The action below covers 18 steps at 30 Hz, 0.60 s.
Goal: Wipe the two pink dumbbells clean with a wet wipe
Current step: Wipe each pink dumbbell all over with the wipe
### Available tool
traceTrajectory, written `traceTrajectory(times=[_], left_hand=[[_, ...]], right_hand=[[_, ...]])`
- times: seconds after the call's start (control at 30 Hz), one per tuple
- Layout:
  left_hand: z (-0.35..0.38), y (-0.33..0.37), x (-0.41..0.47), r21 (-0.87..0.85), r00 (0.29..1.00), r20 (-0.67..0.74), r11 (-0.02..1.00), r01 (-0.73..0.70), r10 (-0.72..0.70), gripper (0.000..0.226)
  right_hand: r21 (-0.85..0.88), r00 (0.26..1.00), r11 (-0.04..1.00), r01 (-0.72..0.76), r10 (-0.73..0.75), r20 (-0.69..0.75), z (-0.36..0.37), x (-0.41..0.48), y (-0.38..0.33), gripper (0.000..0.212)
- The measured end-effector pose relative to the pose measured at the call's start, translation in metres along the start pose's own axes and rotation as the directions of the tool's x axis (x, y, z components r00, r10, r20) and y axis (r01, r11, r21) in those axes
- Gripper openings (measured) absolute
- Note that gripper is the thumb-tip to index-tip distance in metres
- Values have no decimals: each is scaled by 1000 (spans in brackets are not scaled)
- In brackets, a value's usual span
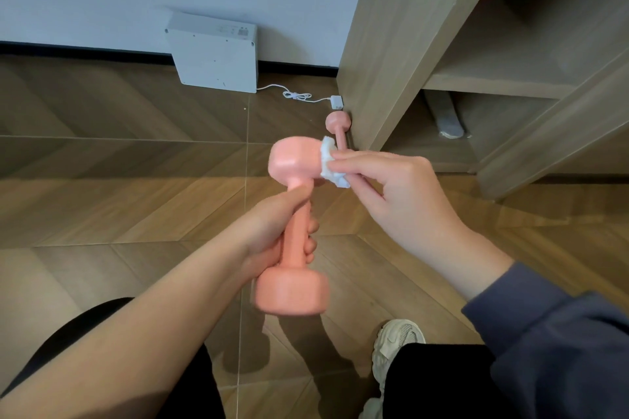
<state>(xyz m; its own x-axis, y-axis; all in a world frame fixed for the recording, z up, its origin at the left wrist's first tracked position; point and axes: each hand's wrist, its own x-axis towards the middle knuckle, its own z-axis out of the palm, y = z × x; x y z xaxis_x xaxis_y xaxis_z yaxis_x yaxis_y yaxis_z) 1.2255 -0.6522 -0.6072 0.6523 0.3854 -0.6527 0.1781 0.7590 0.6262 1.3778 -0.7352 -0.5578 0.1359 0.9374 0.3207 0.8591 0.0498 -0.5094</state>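
Wipe (331, 164) on dumbbell (293, 163) end (R hand (403, 196) pinching)

right sleeve (544, 333): slate-blue | trousers (442, 381): black | sneaker (396, 347): chunky cream

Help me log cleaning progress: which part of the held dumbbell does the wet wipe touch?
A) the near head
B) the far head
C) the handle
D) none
B: the right hand holds the wet wipe against the far head of the held dumbbell, while the left hand grips its handle.
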Motion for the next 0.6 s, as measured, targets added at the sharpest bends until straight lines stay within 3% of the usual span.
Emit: traceTrajectory(times=[0.07, 0.17, 0.23, 0.3, 0.43, 0.53, 0.6], left_hand=[[-2, 6, 2, -116, 996, -38, 989, -91, 87, 29], [-9, 18, 4, -348, 978, -100, 914, -207, 183, 27], [-14, 26, 5, -483, 966, -154, 837, -256, 206, 28], [-18, 30, 6, -546, 953, -212, 783, -299, 216, 29], [-23, 30, 7, -581, 932, -295, 735, -350, 210, 29], [-21, 30, 6, -605, 921, -329, 702, -376, 209, 29], [-20, 32, 5, -602, 914, -341, 696, -392, 220, 28]], right_hand=[[102, 995, 990, -98, 101, -23, 5, -8, -7, 23], [237, 965, 938, -252, 224, 139, 15, -18, -16, 23], [286, 956, 916, -281, 241, 167, 19, -22, -19, 21], [313, 976, 924, -218, 207, 66, 20, -23, -24, 19], [166, 991, 979, 117, -104, -81, 28, -31, -31, 25], [192, 995, 981, 2, 18, -100, 26, -23, -25, 24], [202, 994, 978, 55, -35, -102, 25, -20, -24, 25]])
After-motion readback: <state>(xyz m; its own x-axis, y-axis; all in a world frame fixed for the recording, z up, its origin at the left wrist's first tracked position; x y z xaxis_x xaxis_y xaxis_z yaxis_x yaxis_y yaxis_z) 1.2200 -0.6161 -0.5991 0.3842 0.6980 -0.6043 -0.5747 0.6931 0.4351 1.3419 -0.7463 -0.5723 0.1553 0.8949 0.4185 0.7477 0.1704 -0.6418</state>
